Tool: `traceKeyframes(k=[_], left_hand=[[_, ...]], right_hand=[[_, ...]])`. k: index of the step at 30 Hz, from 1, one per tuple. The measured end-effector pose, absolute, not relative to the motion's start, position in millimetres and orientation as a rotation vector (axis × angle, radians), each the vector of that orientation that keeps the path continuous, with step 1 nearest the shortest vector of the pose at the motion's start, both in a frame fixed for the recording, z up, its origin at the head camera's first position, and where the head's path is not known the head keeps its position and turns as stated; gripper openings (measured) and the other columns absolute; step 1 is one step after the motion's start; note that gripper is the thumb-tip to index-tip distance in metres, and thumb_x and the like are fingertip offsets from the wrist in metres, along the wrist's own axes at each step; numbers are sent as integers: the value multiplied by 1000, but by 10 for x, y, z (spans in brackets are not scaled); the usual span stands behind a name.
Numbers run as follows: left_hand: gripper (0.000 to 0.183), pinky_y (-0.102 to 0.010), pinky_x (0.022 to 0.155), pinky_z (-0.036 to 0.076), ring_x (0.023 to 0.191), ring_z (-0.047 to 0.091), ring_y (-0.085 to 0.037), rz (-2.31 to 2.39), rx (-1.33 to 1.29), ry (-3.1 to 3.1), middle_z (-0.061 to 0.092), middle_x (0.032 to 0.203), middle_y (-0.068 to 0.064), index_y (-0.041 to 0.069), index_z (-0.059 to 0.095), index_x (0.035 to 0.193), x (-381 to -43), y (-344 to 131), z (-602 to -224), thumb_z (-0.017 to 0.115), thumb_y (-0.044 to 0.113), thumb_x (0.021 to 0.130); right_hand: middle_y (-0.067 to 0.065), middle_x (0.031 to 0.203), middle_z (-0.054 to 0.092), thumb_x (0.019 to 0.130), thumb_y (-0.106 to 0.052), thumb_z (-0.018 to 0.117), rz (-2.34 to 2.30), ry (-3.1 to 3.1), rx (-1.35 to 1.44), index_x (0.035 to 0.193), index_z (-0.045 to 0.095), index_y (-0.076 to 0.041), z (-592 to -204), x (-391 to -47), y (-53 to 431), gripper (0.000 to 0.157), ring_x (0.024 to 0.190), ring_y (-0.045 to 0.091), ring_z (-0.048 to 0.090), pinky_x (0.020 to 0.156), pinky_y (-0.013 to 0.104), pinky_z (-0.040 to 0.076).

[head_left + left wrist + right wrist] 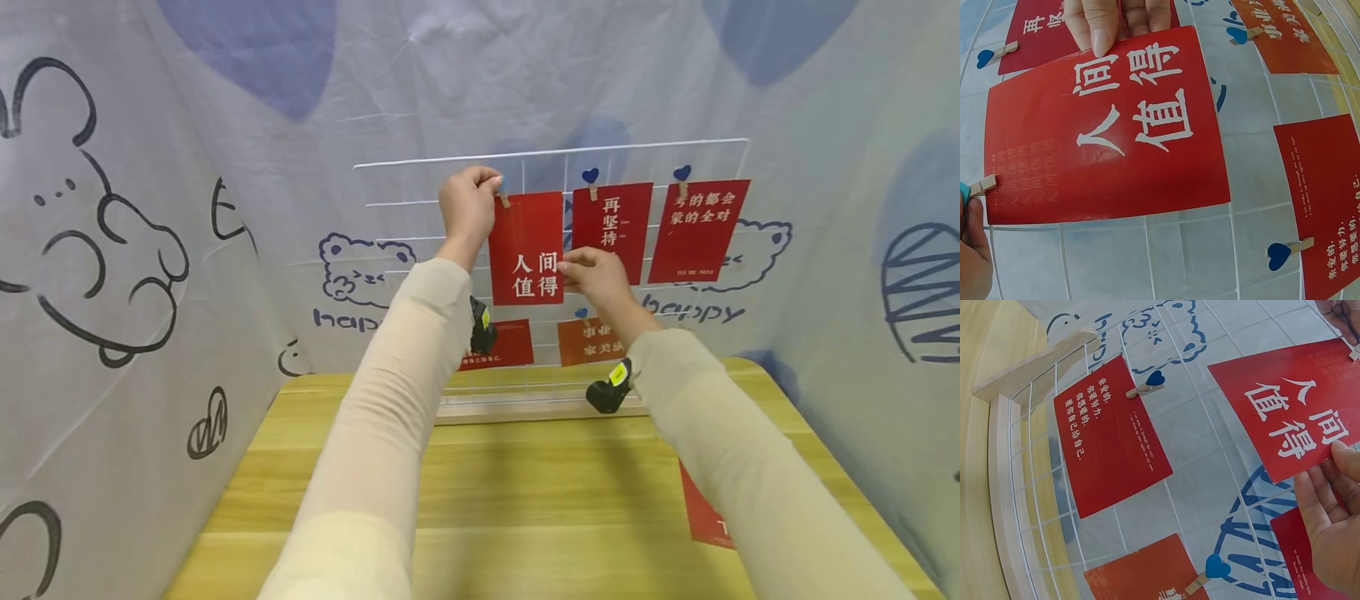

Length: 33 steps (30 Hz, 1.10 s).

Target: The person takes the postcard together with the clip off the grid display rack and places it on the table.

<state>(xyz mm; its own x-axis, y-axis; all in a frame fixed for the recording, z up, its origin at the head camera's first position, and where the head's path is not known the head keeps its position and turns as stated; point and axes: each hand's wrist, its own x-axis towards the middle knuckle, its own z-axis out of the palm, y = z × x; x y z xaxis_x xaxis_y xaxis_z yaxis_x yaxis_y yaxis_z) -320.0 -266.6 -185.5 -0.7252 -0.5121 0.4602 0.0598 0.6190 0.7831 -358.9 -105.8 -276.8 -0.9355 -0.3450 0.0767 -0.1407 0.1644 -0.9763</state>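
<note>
A red card (527, 242) with large white characters is held up against a white wire grid (390, 162). At the card's upper left corner my left hand (468, 204) pinches a small wooden clothespin (984, 185) with a light blue top, its tip over the card's edge. My right hand (597, 282) pinches the card's right edge low down, thumb in front and fingers behind, as the right wrist view shows. The characters stand upright in the head view.
Clipped to the grid by heart clothespins are two red cards, one in the upper middle (630, 221) and one at upper right (701, 229), with another red card (1113, 437) and an orange card (1288, 34) below. Another card (703, 510) lies on the wooden table (337, 467).
</note>
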Motion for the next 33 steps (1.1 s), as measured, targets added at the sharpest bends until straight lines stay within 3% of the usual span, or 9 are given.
traceKeyframes(k=[12,17,24,33], left_hand=[[17,-16,66,44,82,62,-17,-1104,332,-2052,70,91,-10,5,71,96,-3172,-2669,-1808,61,16,88],[16,-14,61,40,78,61,-16,-1155,321,-1986,69,88,-12,3,71,95,-3149,-2701,-1834,62,13,87],[18,-16,74,48,87,63,-18,-1303,285,-1971,67,96,-14,0,67,101,-3107,-2727,-1960,58,10,89],[20,-19,77,49,92,63,-21,-1419,264,-1950,66,101,-16,-2,65,105,-3045,-2743,-2075,56,9,90]], right_hand=[[15,112,58,93,-17,53,-1844,2269,-535,114,56,3,-2763,-3573,-1046,29,80,11,56,85,29,51],[16,116,57,93,-19,53,-1816,2281,-521,116,55,2,-2789,-3543,-1007,32,87,15,58,86,30,50],[15,120,57,93,-20,52,-1773,2297,-477,118,55,-1,-2834,-3508,-948,31,97,22,57,88,32,49],[15,114,57,93,-20,52,-1774,2303,-489,117,55,0,-2874,-3483,-900,31,84,14,57,82,26,51]])
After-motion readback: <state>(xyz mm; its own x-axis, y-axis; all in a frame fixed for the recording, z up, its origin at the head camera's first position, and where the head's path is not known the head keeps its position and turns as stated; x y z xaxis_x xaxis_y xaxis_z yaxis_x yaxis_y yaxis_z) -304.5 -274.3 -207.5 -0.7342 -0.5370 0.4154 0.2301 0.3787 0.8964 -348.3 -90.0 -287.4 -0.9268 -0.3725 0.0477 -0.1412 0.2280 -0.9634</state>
